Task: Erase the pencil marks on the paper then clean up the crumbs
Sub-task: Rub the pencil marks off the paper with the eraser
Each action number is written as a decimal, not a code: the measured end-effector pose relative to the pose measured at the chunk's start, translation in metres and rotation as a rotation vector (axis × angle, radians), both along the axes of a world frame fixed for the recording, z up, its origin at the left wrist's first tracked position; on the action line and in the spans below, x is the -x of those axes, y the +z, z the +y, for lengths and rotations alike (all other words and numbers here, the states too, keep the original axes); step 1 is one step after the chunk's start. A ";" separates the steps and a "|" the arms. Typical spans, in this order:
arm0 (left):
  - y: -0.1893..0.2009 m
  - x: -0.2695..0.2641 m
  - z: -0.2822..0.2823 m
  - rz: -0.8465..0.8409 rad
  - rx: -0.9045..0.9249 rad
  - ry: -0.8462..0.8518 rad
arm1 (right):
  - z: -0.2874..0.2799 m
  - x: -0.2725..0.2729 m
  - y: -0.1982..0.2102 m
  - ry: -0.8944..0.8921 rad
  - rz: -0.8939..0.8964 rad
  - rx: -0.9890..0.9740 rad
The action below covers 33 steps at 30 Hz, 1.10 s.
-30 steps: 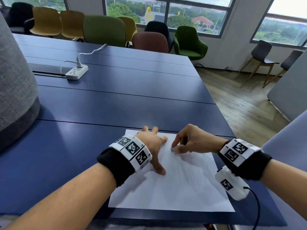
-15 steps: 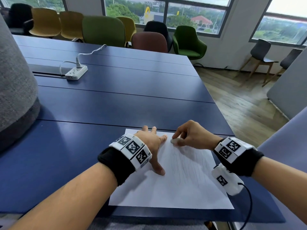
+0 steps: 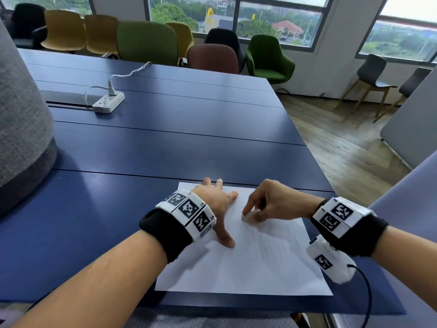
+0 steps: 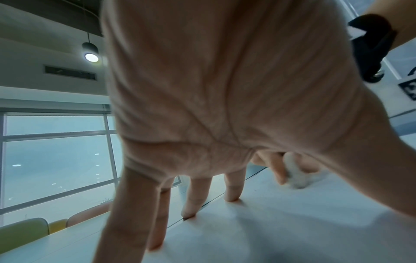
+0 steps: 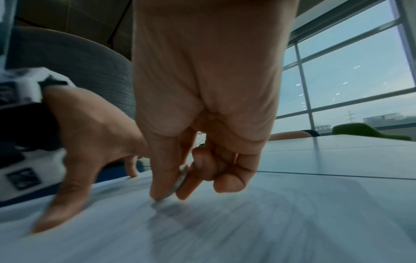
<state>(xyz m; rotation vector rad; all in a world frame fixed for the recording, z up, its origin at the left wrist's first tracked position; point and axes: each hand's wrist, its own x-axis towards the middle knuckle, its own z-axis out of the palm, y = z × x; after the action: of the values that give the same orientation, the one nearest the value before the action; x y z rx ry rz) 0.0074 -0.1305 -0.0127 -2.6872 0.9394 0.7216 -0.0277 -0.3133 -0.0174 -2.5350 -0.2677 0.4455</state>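
A white sheet of paper (image 3: 255, 271) with faint pencil lines (image 3: 272, 247) lies at the near edge of the blue table (image 3: 165, 143). My left hand (image 3: 218, 204) is spread flat on the sheet's left part, fingers straight, thumb pointing toward me. My right hand (image 3: 250, 215) pinches a small white eraser (image 3: 247, 218) between thumb and fingers and presses it on the paper near the top of the marks. The left wrist view shows the eraser (image 4: 296, 175) beyond my spread fingers (image 4: 193, 197). In the right wrist view the eraser (image 5: 178, 183) touches the sheet (image 5: 247, 227).
A white power strip (image 3: 108, 102) with its cable lies far back on the left. A grey fabric panel (image 3: 21, 119) stands at the left edge. Chairs (image 3: 146, 42) line the table's far side. The table's right edge drops to a wooden floor (image 3: 343, 152).
My right hand with the eraser moved up the sheet and then came back down a little, rubbing. The left hand has stayed flat on the paper.
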 end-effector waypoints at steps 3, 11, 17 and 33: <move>-0.001 0.000 -0.001 -0.002 0.004 0.001 | -0.009 -0.011 -0.002 -0.139 -0.116 -0.035; -0.002 -0.001 0.000 -0.003 0.006 0.002 | -0.009 -0.011 0.000 -0.092 -0.081 0.004; 0.001 0.000 0.000 -0.003 -0.003 0.004 | -0.006 -0.004 0.001 0.000 0.047 0.008; 0.002 0.002 -0.001 0.001 -0.003 0.002 | -0.010 0.003 -0.012 -0.102 -0.122 0.018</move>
<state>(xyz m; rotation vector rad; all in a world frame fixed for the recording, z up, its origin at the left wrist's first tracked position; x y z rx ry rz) 0.0056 -0.1312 -0.0108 -2.6862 0.9354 0.7234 -0.0305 -0.3237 -0.0295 -2.5837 -0.1798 0.2553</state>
